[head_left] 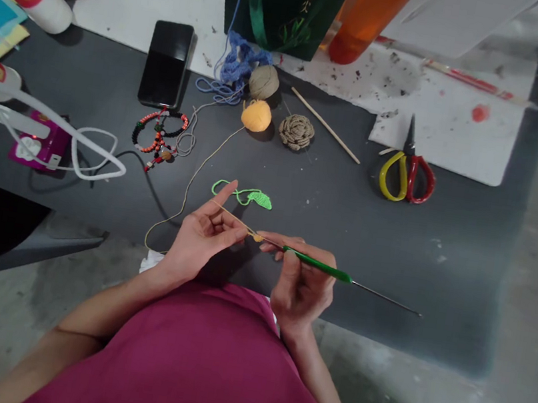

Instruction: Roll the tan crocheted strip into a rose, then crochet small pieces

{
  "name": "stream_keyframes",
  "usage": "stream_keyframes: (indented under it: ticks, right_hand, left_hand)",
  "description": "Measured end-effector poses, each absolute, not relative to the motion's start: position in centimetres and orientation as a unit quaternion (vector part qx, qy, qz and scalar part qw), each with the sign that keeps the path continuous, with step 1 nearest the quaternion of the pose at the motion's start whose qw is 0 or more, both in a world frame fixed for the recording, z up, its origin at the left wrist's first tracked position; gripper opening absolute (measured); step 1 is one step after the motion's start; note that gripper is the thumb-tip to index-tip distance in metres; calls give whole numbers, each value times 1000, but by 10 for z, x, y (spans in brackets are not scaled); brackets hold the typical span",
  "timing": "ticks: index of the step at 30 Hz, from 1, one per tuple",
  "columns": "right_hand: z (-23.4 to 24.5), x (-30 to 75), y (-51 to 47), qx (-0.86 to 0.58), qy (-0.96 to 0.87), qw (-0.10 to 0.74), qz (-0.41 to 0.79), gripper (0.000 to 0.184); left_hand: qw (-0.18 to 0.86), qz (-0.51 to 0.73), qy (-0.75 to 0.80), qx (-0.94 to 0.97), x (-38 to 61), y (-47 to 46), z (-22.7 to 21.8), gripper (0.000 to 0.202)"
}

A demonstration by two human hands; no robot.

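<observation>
My right hand [305, 281] grips a crochet hook [319, 264] by its green handle, the long metal shaft pointing right. At the hook's left tip is a small piece of yellow crochet [257, 237], pinched by the thumb and fingers of my left hand [206, 236]. The left index finger is raised, and yellow yarn runs taut from it to the piece. A strand loops back from the left hand across the table to a yellow yarn ball [256, 116]. Just beyond the hands lies a green crocheted leaf [260, 199] with its loose tail.
Around the back lie a phone [166, 65], a beaded bracelet [158, 134], blue yarn [242, 63], a beige yarn ball [264, 82], a brown crocheted piece [296, 132], a wooden stick [325, 126] and scissors [409, 168]. White cables [89, 151] cross the left; a dark green bag [285, 8] stands behind.
</observation>
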State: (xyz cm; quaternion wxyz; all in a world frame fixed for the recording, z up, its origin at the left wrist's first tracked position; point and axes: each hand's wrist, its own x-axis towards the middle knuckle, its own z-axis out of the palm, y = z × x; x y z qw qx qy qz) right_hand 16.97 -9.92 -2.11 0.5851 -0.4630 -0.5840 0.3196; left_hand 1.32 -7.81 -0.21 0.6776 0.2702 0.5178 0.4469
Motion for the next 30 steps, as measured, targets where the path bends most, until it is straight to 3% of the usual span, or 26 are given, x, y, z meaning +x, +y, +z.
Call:
stream_keyframes:
  ticks: [9, 30]
  right_hand:
    - [-17, 171, -99, -454, -570, 590, 347, 18]
    - [-19, 173, -100, -438, -588, 575, 363, 24]
  left_hand:
    - [684, 448, 509, 269, 13, -79, -1, 79]
    - [695, 452, 494, 263, 13, -80, 0, 79]
